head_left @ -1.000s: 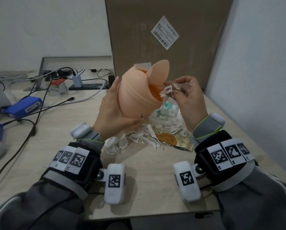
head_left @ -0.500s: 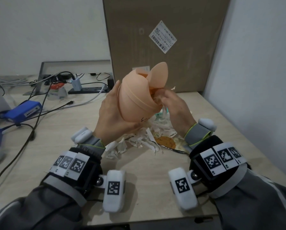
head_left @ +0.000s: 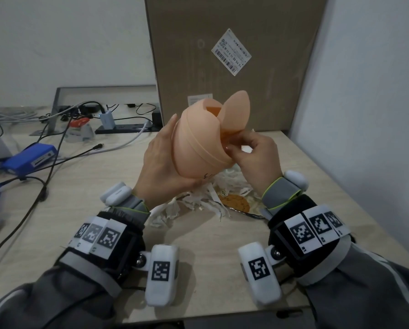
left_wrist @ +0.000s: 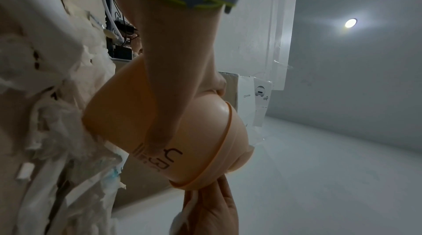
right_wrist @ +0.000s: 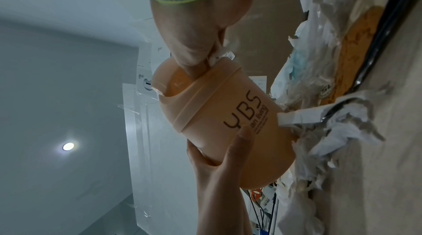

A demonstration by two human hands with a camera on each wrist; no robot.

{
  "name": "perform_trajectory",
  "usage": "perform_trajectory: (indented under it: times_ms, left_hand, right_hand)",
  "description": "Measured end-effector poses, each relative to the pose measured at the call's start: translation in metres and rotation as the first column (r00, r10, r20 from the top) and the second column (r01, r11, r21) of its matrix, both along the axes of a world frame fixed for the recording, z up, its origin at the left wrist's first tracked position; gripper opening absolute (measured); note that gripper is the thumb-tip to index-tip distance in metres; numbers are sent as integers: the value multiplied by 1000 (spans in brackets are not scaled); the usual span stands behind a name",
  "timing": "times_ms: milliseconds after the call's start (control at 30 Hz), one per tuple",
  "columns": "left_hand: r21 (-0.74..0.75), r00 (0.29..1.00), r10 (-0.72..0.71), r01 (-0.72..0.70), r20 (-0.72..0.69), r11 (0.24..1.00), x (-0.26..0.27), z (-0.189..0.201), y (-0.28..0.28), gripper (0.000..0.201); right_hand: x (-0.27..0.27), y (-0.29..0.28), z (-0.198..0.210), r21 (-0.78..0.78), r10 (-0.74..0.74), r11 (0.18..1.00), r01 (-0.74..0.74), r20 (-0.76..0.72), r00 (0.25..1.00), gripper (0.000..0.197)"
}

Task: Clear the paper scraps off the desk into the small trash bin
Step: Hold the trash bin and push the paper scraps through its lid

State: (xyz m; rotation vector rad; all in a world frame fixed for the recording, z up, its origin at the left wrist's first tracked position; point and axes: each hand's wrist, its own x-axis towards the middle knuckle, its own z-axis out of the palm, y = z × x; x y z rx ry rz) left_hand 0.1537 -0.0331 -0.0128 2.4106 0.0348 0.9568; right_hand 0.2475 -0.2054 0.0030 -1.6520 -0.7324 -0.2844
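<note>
1. The peach bin (right_wrist: 219,121) carries dark lettering "YBS" with a smaller line ending "living" under it; the finer print below is too small to read
2. A white barcode label (head_left: 232,54) sits tilted on the cardboard box (head_left: 234,67) that stands behind the bin; its text is too small to read
3. Paper scraps (head_left: 198,203) lie heaped on the desk (head_left: 104,186) under the raised bin, beside a brown wrapper (head_left: 235,203). Cables (head_left: 44,167), a blue box (head_left: 30,157) and a power strip (head_left: 125,127) lie to the left
4. The left hand (head_left: 160,167) is wrapped round the bin's body, holding it tilted above the desk with its flap lid (head_left: 236,112) swung open
5. The right hand (head_left: 253,155) is at the bin's opening, fingers (right_wrist: 194,65) curled and pinching a white scrap (right_wrist: 215,58) against the rim
</note>
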Motion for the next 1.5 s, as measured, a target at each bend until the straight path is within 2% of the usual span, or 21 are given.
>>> perform_trajectory:
  times_ms: [67,167,233,300,333,400,500,600,700,767,833,933,1000,1133,1267,1333,1433,1467,1500]
  left_hand:
    - [17,1000,2,-2,-2,1000,1,0,0,127]
    - [1,1000,10,-10,-2,1000,0,-1,0,127]
    - [-18,1000,13,-14,-3,1000,1,-1,0,127]
    - [-13,1000,21,-21,-4,1000,1,-1,-1,127]
    - [-1,1000,26,-26,-4,1000,1,-1,0,127]
    - [11,999,32,-32,-8,999,2,-2,0,127]
    - [6,999,33,-33,-5,999,1,-1,-1,127]
    - [-3,999,48,-48,5,999,2,-3,1,128]
    - [-53,998,69,-69,-2,996,4,-5,5,130]
    - [-66,997,78,-78,-6,995,3,-5,5,131]
    - [-65,996,88,-89,-11,994,3,-5,4,132]
    - [-67,994,105,-106,-5,992,2,-4,4,132]
    - [-62,992,123,-123,2,991,3,-4,5,132]
    - [-27,992,128,-128,6,991,3,-4,5,130]
    - [14,996,87,-87,12,996,2,-3,4,128]
    - [24,998,62,-62,9,998,0,-1,0,126]
    - [30,999,32,-32,10,999,-2,1,-4,125]
    - [32,1000,27,-27,12,999,-2,1,-5,125]
    - [30,1000,26,-27,10,999,-2,1,-4,125]
  right_hand:
    - [-2,1,0,-67,45,997,-48,-36,998,10]
    - [-7,4,2,-146,124,980,-136,-86,988,26]
    - [-9,5,5,-166,106,978,-126,-126,986,34]
    - [-6,4,2,-184,58,981,-54,20,998,26]
    - [-5,3,1,-177,5,984,12,97,995,21]
    - [0,1,0,-115,-89,988,103,124,988,11]
    - [2,-2,0,-57,-59,996,63,63,996,14]
    - [0,-2,-1,-30,-30,999,33,90,995,15]
    - [1,-4,-1,76,-136,989,127,125,983,18]
    - [4,-6,-1,97,-214,973,208,59,975,18]
    - [8,-7,-4,37,-222,973,226,-82,972,25]
    - [10,-6,-9,-77,-166,985,152,-244,955,34]
    - [8,-5,-8,-41,-108,994,100,-299,948,30]
    - [8,-6,-4,48,-92,993,105,-219,971,4]
    - [5,-8,-1,47,-158,986,158,-13,987,8]
    - [1,-7,-1,36,-121,992,119,53,991,13]
    - [-3,-3,-2,-63,0,998,3,42,999,11]
    - [-3,-2,-2,-94,42,995,-40,25,999,17]
    - [-4,-1,-3,-115,80,990,-78,9,997,31]
